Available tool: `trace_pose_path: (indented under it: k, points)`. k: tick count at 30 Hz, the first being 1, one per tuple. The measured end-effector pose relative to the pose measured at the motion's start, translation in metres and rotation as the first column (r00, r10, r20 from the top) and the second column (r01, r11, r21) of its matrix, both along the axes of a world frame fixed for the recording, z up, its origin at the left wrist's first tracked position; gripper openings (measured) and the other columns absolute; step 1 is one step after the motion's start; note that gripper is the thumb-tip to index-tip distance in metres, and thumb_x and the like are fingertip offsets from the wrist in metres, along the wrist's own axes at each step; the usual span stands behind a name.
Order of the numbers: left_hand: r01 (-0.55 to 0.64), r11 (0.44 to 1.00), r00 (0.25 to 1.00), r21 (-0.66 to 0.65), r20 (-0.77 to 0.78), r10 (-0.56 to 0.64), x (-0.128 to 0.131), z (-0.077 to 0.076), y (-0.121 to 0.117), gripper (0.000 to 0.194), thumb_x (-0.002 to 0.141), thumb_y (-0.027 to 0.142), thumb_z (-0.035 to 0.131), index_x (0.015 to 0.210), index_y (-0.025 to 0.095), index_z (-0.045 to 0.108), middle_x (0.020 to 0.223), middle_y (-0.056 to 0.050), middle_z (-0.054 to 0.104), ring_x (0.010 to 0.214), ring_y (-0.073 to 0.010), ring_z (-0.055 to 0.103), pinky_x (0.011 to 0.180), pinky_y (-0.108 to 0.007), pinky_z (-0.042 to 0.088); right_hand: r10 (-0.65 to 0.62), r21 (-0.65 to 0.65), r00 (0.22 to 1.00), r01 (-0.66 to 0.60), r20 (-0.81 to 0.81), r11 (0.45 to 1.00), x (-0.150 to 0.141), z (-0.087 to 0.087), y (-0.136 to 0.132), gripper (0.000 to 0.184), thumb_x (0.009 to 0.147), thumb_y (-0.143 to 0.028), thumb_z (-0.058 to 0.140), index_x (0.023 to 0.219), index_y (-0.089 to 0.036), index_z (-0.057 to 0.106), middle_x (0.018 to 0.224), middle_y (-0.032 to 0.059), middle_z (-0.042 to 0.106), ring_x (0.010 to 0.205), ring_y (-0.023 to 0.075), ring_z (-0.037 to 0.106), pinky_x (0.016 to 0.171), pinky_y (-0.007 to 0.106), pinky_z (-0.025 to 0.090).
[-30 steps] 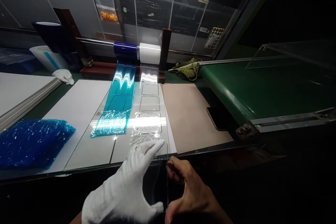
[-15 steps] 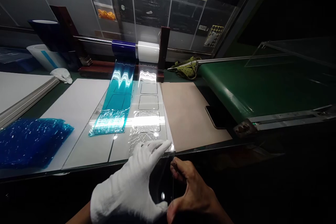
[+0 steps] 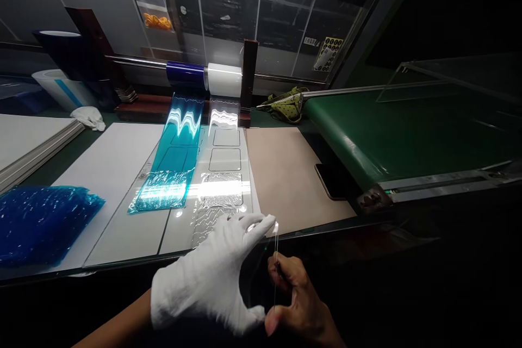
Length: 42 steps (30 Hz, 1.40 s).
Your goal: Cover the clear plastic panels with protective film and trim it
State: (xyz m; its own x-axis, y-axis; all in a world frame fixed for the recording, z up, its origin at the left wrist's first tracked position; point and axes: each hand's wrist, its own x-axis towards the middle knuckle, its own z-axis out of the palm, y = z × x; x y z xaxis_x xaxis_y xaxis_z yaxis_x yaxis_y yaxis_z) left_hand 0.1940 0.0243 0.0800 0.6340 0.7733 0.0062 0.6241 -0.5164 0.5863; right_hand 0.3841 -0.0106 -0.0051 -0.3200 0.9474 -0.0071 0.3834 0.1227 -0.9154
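Note:
In a white glove, my left hand (image 3: 212,277) spans a thin clear pane (image 3: 276,244) between its thumb and fingers. The pane is seen nearly edge-on, so mostly its bright rim shows. Bare and curled, my right hand (image 3: 302,293) grips the pane's right side, thumb at the lower end and fingers further up. Both hands are in front of the table edge. Beyond them a strip of blue film (image 3: 175,157) and a strip of clear film (image 3: 222,168) run down onto a sheet with outlined rectangles (image 3: 122,228).
Blue film roll (image 3: 185,75) and white film roll (image 3: 224,79) hang on a rod. Crumpled blue film (image 3: 44,223) lies left. To the right are a brown board (image 3: 285,174), a phone (image 3: 329,180), a green conveyor belt (image 3: 367,130) and a green patterned cloth (image 3: 287,104).
My hands and the pane have shifted slightly right relative to the table, the grip unchanged. The whole view has drifted a little, with the table items appearing further left.

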Motion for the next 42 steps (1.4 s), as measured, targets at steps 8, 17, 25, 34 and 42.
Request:
trace_pose_path:
  k: [8, 17, 25, 34, 42]
  points:
    - [-0.326, 0.908, 0.889, 0.263, -0.241, 0.389, 0.005, -0.028, 0.001, 0.109, 0.059, 0.052, 0.062, 0.15, 0.019, 0.012, 0.138, -0.02, 0.037, 0.11, -0.0418, 0.044, 0.088, -0.056, 0.041, -0.321, 0.326, 0.922, 0.378, -0.215, 0.867, 0.024, -0.017, 0.017, 0.05, 0.076, -0.071, 0.055, 0.079, -0.024, 0.039, 0.067, -0.0054, 0.033, 0.055, 0.0105, 0.032, 0.048, 0.023, 0.032]
    - [-0.656, 0.677, 0.604, 0.334, -0.305, 0.736, -0.002, -0.04, 0.015, 0.115, 0.06, 0.051, 0.064, 0.148, 0.0, 0.008, 0.142, -0.026, 0.036, 0.123, -0.0428, 0.04, 0.092, -0.058, 0.039, -0.356, 0.444, 0.705, 0.065, 0.614, 0.894, 0.048, -0.026, 0.153, 0.041, 0.088, -0.019, 0.042, 0.127, -0.012, 0.053, 0.111, 0.016, 0.061, 0.101, 0.0284, 0.058, 0.082, 0.04, 0.048]
    - [-0.741, 0.537, 0.486, 0.403, -0.23, 0.843, -0.005, -0.047, 0.03, 0.103, 0.068, 0.046, 0.059, 0.145, -0.006, 0.015, 0.143, -0.029, 0.034, 0.121, -0.0437, 0.041, 0.085, -0.058, 0.041, -0.239, 0.628, 0.83, -0.162, 0.505, 0.761, -0.037, 0.007, 0.067, 0.11, 0.073, -0.06, 0.066, 0.152, -0.008, 0.008, 0.148, 0.0215, 0.036, 0.134, 0.0378, 0.037, 0.105, 0.057, 0.04]
    - [-0.72, 0.537, 0.517, 0.439, -0.177, 0.837, -0.005, -0.05, 0.05, 0.082, 0.079, 0.031, 0.044, 0.145, -0.008, 0.015, 0.139, -0.033, 0.036, 0.118, -0.0485, 0.041, 0.075, -0.061, 0.042, -0.233, 0.632, 0.841, -0.157, 0.489, 0.759, -0.095, -0.015, 0.074, 0.105, 0.063, -0.009, 0.053, 0.149, 0.001, -0.006, 0.15, 0.0286, 0.025, 0.138, 0.0389, 0.029, 0.107, 0.061, 0.036]
    - [-0.824, 0.325, 0.348, 0.463, -0.038, 0.937, -0.07, -0.075, 0.055, 0.138, 0.052, 0.089, 0.052, 0.149, 0.007, -0.001, 0.144, -0.031, 0.029, 0.123, -0.0456, 0.04, 0.09, -0.062, 0.041, -0.034, 0.592, 0.8, -0.413, 0.599, 0.692, -0.068, 0.003, 0.178, 0.111, 0.072, -0.034, 0.07, 0.149, -0.002, -0.002, 0.146, 0.0287, 0.034, 0.139, 0.0373, 0.029, 0.113, 0.062, 0.02]
